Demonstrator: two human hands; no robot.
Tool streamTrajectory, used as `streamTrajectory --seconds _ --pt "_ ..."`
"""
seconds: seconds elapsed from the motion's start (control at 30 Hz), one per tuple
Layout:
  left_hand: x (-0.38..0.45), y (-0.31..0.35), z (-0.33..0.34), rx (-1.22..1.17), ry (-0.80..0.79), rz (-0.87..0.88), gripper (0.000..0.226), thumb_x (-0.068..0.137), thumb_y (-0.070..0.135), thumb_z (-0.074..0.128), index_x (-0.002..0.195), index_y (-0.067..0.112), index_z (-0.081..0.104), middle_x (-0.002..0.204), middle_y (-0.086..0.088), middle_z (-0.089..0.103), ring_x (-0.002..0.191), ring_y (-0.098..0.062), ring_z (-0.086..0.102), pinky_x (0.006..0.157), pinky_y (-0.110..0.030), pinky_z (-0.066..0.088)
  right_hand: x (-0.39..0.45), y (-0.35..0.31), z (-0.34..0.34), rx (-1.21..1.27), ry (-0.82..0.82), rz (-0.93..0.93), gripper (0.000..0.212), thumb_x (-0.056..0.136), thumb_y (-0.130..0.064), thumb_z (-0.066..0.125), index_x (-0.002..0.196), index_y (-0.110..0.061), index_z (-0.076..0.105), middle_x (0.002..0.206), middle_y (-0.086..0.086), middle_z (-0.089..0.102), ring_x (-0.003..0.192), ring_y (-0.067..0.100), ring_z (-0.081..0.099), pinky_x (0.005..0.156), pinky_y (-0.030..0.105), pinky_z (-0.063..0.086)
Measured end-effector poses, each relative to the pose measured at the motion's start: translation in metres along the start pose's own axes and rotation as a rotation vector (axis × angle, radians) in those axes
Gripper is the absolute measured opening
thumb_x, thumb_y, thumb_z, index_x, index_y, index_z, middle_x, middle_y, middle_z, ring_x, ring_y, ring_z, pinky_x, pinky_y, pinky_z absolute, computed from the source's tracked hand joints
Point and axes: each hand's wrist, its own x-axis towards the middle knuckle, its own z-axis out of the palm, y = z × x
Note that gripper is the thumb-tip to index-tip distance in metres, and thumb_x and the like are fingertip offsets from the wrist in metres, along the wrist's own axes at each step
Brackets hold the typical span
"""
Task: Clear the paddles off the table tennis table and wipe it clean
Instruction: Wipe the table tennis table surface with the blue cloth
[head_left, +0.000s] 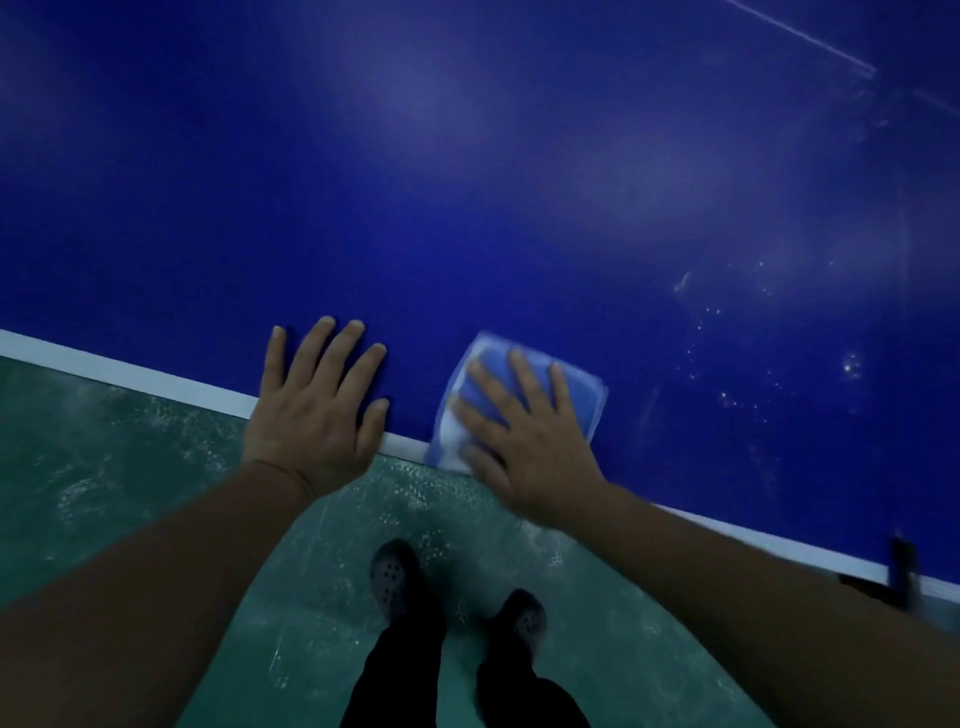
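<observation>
The blue table tennis table (467, 182) fills the upper part of the head view, its white edge line running from left to lower right. My right hand (524, 441) presses flat, fingers spread, on a folded light-blue cloth (582, 389) lying at the table's near edge. My left hand (317, 405) rests flat on the table edge to the left of the cloth, fingers straight. No paddle is in view.
Small droplets or specks (727, 353) dot the table surface to the right of the cloth. A dark bracket (901, 569) sticks up at the edge on the far right. Below the edge are the green floor (130, 467) and my feet (395, 577) in dark clogs.
</observation>
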Motion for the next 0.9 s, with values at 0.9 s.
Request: streamTrajectory --seconds 0.9 --pt "0.237 0.070 0.014 -0.208 -0.048 -0.274 0.061 0.101 0.043 0.028 0.154 0.014 0.036 0.167 -0.008 0.016 0.155 -0.027 0.005 0.123 -0.056 0.005 0.384 0.184 -0.050 0.088 0.070 0.343 0.056 0.104 -0.051 0.019 0.158 -0.037 0.017 0.169 -0.004 0.007 0.154 0.032 -0.001 0.119 0.062 0.000"
